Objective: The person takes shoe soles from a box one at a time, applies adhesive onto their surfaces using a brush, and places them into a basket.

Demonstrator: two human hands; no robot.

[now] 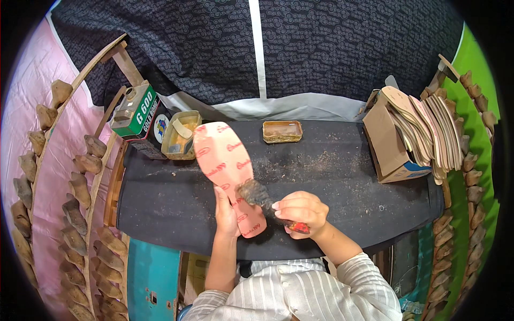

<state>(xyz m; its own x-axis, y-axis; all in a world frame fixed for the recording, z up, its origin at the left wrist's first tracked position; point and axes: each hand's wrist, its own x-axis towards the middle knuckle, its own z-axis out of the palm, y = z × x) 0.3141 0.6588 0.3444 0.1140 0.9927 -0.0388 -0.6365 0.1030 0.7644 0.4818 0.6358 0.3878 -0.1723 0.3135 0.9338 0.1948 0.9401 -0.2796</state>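
A pink shoe insole (220, 155) with red print stands tilted over the near part of the table, its long side running away from me. My left hand (227, 218) grips its left edge near the lower end, thumb along the side. In my right hand (304, 212) is a glue brush (256, 193) with dark, crusted bristles and a red-tipped handle. The fingers are wrapped round that handle. The bristle end lies against the insole's middle right side, covering a little of the print.
At the back left stand a green-and-black metal can (140, 115) and a tub (179, 152) with yellowish contents. A small shallow tray (282, 140) sits at the back middle. On the right, a cardboard box (386, 152) holds several insole boards (423, 125). Wooden shoe lasts (75, 214) line racks on both sides.
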